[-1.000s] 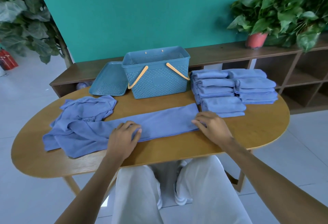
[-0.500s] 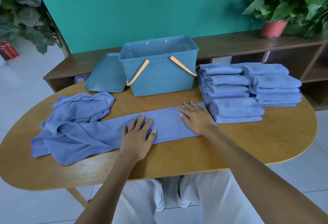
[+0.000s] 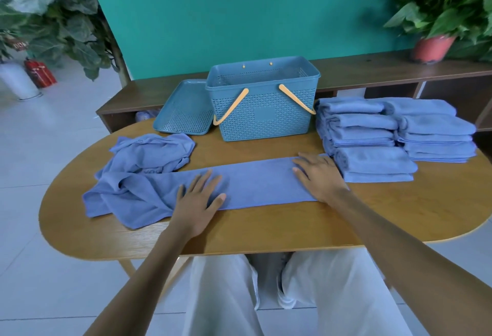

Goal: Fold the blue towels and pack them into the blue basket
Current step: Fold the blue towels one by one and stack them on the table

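I see the oval wooden worktop point(image 3: 266, 231) filling most of the view. A long folded strip of towel point(image 3: 255, 182) lies across its middle, running left into a crumpled heap point(image 3: 138, 176) of more blue cloth. At the far side stands the basket point(image 3: 262, 101), handles hanging down its front, with its lid point(image 3: 183, 108) lying flat just to the left. To the right, near the basket, sit two stacks point(image 3: 394, 133) of folded towels, side by side and touching. My left hand point(image 3: 198, 202) presses flat on the strip, fingers straight and spread apart. My right hand point(image 3: 319, 173) lies flat on the strip's right end, fingers straight and slightly apart, just beside the nearest stack.
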